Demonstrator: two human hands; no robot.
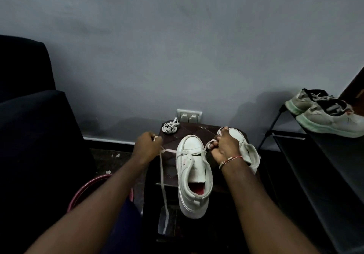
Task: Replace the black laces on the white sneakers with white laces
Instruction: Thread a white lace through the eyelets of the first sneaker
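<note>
Gripping white lace (169, 150), left hand (146, 147), right hand (226, 145) half hiding second sneaker (238, 134)

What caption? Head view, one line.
A white lace, threaded through a white sneaker, held by left hand and right hand.

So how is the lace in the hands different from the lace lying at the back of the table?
The lace in the hands is stretched out and threaded through the shoe; the lace at the back is rolled in a little bundle. The left hand and right hand grip the first one; nothing touches the bundle. Both are white.
</note>
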